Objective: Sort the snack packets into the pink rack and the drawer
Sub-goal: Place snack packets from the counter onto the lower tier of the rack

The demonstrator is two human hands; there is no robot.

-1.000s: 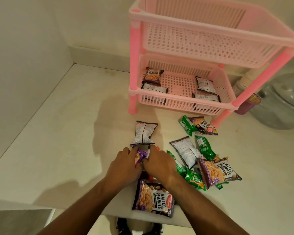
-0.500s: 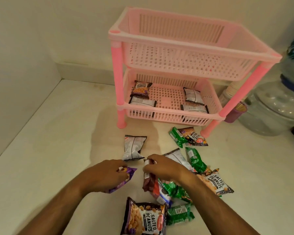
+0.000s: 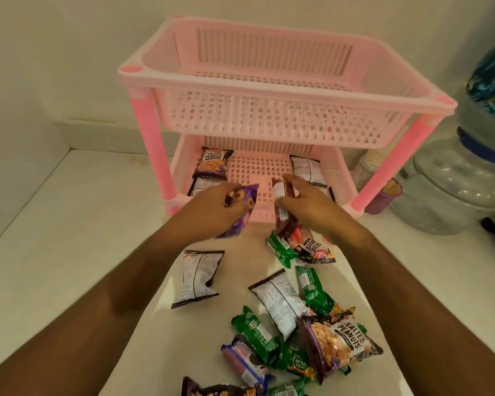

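A two-tier pink rack (image 3: pixel 269 90) stands at the back of the white counter. Its top basket holds nothing; its lower basket (image 3: pixel 257 172) holds salted peanut packets (image 3: pixel 213 164) at left and right. My left hand (image 3: pixel 215 208) holds a purple packet (image 3: pixel 247 207) just in front of the lower basket's rim. My right hand (image 3: pixel 306 207) holds a dark brown packet (image 3: pixel 282 207) upright beside it. Several packets lie loose on the counter: a white-backed one (image 3: pixel 196 277), green ones (image 3: pixel 255 332) and a salted peanuts packet (image 3: pixel 337 341). No drawer is in view.
A large clear water jar (image 3: pixel 446 181) with a blue patterned cover stands right of the rack. A small purple cup (image 3: pixel 383 198) sits by the rack's right leg. Walls close the counter (image 3: pixel 69 238) at left and back.
Both hands have lifted from the loose pile and moved forward to the rack's lower basket, each carrying a packet. The view has come closer to the rack.
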